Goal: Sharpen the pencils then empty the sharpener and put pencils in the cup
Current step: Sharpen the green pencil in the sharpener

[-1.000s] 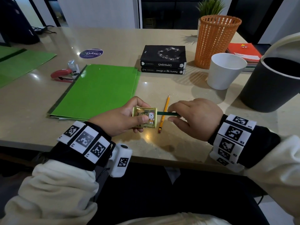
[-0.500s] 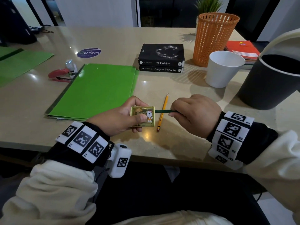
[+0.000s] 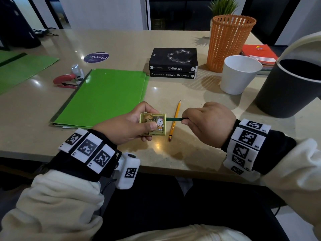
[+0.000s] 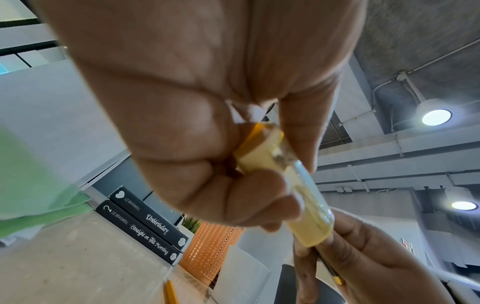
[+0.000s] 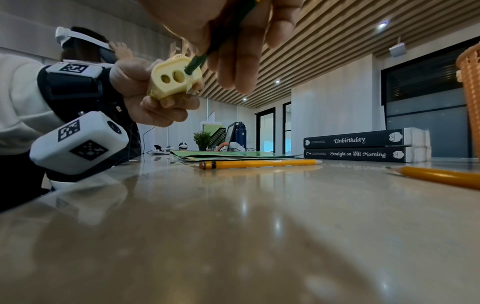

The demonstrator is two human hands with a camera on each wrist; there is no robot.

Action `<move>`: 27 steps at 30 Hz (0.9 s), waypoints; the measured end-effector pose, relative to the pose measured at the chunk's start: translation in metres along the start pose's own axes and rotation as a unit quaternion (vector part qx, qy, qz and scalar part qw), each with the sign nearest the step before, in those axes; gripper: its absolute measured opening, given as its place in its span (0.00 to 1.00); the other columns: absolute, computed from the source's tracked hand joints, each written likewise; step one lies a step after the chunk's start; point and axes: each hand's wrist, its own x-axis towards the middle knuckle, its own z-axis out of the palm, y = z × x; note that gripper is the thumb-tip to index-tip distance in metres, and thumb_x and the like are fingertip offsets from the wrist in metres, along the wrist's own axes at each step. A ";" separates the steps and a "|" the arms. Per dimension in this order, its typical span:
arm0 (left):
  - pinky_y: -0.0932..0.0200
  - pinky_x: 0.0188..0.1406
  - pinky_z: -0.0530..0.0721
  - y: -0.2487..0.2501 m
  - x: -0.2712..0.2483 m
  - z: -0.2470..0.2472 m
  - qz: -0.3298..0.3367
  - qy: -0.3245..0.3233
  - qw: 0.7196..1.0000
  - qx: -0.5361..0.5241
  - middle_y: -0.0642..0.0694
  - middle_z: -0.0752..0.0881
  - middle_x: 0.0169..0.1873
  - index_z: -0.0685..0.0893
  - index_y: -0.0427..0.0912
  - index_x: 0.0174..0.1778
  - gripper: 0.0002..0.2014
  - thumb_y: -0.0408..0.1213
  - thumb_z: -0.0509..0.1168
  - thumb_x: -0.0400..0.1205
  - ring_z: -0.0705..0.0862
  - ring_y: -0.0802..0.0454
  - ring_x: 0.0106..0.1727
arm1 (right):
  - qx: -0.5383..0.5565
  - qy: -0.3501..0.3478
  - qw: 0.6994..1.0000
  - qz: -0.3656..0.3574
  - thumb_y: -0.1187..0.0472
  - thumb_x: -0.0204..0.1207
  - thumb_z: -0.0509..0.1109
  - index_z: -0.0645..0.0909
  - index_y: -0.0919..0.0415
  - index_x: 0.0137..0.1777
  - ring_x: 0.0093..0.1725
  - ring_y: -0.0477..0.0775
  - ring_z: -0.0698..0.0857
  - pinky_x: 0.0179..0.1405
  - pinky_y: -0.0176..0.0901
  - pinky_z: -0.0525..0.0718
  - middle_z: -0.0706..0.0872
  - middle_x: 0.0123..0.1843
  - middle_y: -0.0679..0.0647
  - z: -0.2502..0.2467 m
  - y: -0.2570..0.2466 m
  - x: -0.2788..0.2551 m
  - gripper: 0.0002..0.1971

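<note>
My left hand [image 3: 139, 122] grips a pale yellow sharpener [image 3: 153, 124] with a bear picture, held a little above the table's front edge. Its end face [image 5: 174, 80] has three holes. A dark green pencil [image 3: 173, 119] sticks into one of these holes [image 5: 193, 65], and my right hand [image 3: 188, 120] pinches its shaft. Shavings show inside the sharpener's clear body. One yellow pencil [image 3: 177, 110] lies on the table under the green one. A second yellow pencil [image 5: 441, 176] lies further right in the right wrist view. The white cup [image 3: 240, 73] stands upright behind my right hand.
A dark bin [image 3: 288, 91] stands at the right, with an orange mesh basket [image 3: 229, 42] behind the cup. Two stacked black books [image 3: 173, 63] lie at the centre back. A green folder [image 3: 104, 96] and a red stapler [image 3: 66, 80] lie to the left.
My right hand has rolled slightly on the green pencil and edged a little toward the sharpener. The left hand and the sharpener have stayed in place.
</note>
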 end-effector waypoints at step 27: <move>0.62 0.37 0.81 -0.002 0.008 0.004 -0.009 -0.010 1.000 0.011 0.44 0.81 0.43 0.71 0.52 0.51 0.13 0.43 0.63 0.73 0.81 0.56 0.32 | 0.021 0.011 1.000 -0.010 0.55 0.74 0.58 0.78 0.63 0.33 0.16 0.58 0.73 0.29 0.36 0.65 0.80 0.24 0.52 0.000 -0.001 0.000 0.15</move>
